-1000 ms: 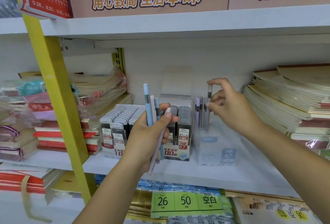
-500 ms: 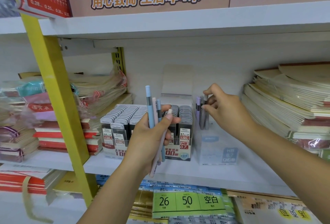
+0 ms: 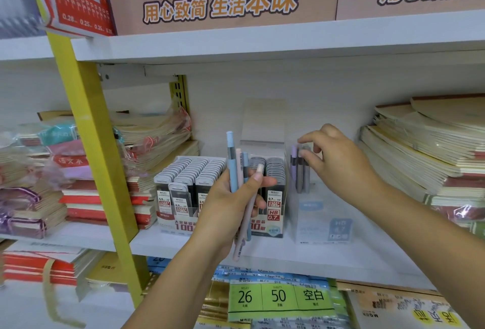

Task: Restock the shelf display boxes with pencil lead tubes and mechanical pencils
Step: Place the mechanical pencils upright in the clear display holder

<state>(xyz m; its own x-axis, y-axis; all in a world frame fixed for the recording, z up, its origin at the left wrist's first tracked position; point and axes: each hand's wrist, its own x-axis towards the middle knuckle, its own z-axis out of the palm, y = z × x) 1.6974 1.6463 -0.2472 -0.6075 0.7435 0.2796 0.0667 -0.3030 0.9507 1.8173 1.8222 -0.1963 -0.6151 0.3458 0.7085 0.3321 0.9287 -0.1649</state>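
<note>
Our left hand [image 3: 225, 208] gripped a bunch of pencils [image 3: 231, 160]; our right hand [image 3: 341, 168], fingers loose, hung beside the standing pencils [image 3: 299, 171].

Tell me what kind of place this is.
Probably a stationery shop: a display box of pencil lead tubes, wrapped stacks of notebooks, and a green shelf label on white retail shelving.

Open room above clear pencil box [image 3: 321, 223], notebook stacks [image 3: 420, 150] right, lead box [image 3: 183, 197] left
</note>
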